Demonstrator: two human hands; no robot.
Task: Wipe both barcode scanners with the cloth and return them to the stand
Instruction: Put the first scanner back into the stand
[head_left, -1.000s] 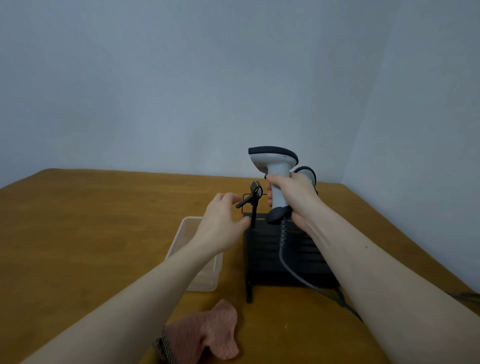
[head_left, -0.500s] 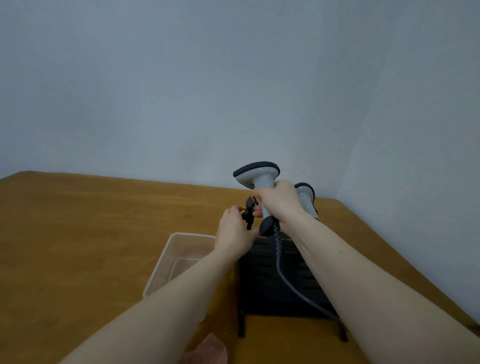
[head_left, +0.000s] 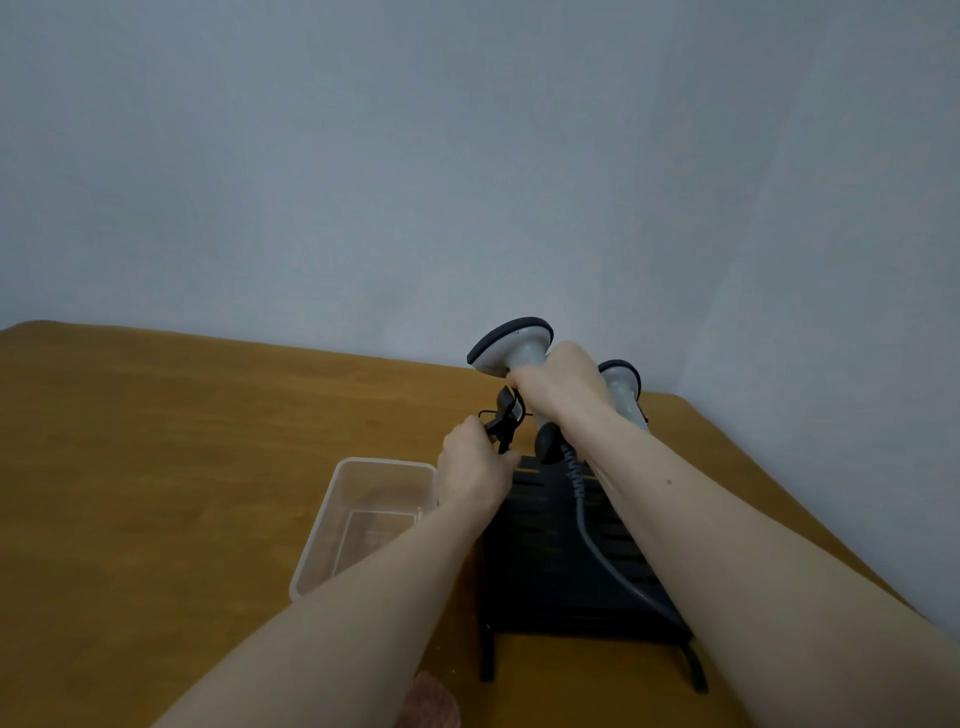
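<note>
My right hand (head_left: 563, 384) grips the handle of a white and dark grey barcode scanner (head_left: 511, 345), held upright above the black stand (head_left: 550, 551). Its grey cable (head_left: 589, 535) trails down over the stand. My left hand (head_left: 475, 467) holds the stand's black cradle clip (head_left: 506, 415) just left of the scanner. A second scanner (head_left: 623, 387) sits in the stand behind my right wrist, partly hidden. A corner of the pink cloth (head_left: 431, 704) shows at the bottom edge of the wooden table (head_left: 156, 441).
A clear plastic container (head_left: 363, 514) stands directly left of the stand, under my left forearm. The table's far right corner meets two pale blue walls close behind the stand.
My right hand has lowered the scanner toward the cradle and tilted it left. My left hand reached forward and took hold of the clip. The view tilted up, so the cloth is nearly out of frame.
</note>
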